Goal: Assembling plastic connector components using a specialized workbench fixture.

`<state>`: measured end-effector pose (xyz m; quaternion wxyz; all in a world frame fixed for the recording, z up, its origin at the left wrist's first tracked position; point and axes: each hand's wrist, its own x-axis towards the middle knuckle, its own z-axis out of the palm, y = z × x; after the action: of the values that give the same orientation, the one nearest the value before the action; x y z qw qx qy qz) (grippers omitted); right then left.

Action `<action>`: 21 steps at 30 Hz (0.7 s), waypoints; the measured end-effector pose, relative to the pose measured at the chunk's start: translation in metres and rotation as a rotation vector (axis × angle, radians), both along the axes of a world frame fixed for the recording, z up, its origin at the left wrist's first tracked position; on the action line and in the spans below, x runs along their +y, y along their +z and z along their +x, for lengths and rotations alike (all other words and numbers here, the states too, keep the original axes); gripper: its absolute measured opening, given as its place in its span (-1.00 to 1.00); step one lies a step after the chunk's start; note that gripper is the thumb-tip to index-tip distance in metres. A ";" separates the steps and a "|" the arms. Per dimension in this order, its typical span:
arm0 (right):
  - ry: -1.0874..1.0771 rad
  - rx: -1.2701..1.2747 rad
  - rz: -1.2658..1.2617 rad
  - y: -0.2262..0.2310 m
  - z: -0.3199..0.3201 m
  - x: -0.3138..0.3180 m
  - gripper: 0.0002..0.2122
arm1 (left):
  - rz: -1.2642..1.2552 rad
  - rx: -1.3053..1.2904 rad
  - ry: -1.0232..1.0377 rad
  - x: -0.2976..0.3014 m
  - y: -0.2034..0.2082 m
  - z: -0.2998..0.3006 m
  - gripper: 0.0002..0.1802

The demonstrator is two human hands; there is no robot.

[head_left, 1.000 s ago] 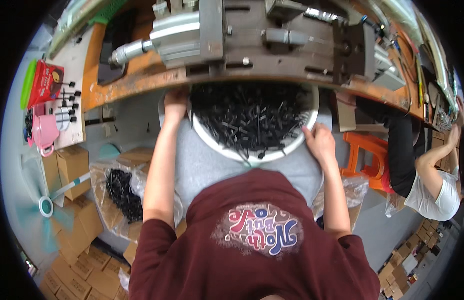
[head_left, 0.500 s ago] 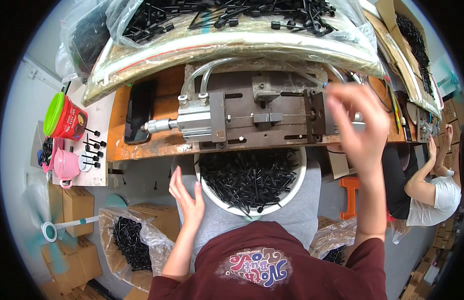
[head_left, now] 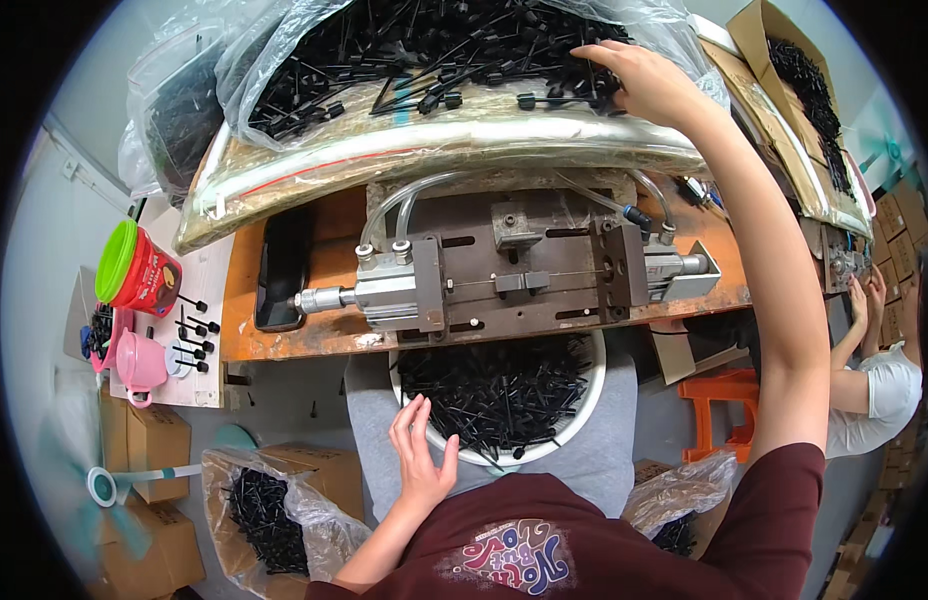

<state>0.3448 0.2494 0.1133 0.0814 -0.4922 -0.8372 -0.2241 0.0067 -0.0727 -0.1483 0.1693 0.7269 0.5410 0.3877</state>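
My right hand (head_left: 644,88) reaches far over the bench to the right side of a heap of black rod-like parts with knobbed ends (head_left: 434,50). Its fingers are apart over the parts, and nothing shows in its grasp. My left hand (head_left: 421,462) has its fingers spread at the left rim of a white tub (head_left: 590,405) on my lap. The tub is full of similar black parts (head_left: 499,390). Between my hands, a metal clamping fixture (head_left: 574,240) with two pneumatic cylinders is bolted to the wooden bench (head_left: 334,338); a small dark block (head_left: 522,282) sits mid-fixture.
A phone (head_left: 284,265) lies left of the fixture. Farther left stand a red bucket (head_left: 152,280) and a pink cup (head_left: 141,362). Bagged boxes of parts (head_left: 267,515) flank me below, with an orange stool (head_left: 719,410) at right. Another person (head_left: 869,395) works far right.
My right hand has moved from above the fixture's right end up to the heap. My left hand has shifted right and down, toward the tub's rim. The view has tilted slightly.
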 end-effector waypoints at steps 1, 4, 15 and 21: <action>-0.001 0.019 -0.043 0.001 -0.003 0.003 -0.42 | -0.004 -0.004 -0.001 0.001 -0.001 0.000 -0.20; 0.079 0.072 -0.075 0.001 -0.015 0.008 -0.53 | 0.004 -0.044 0.003 0.002 -0.003 0.001 -0.24; -0.006 0.089 -0.245 0.023 -0.052 -0.006 -0.71 | -0.046 -0.129 -0.060 0.001 -0.008 0.002 -0.19; 0.060 -0.057 -0.033 0.014 -0.056 -0.004 -0.76 | -0.068 -0.179 -0.079 0.002 -0.008 0.005 -0.19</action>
<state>0.2891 0.2459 0.1272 0.0561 -0.4614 -0.8572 -0.2217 0.0114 -0.0703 -0.1559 0.2566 0.7038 0.5075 0.4257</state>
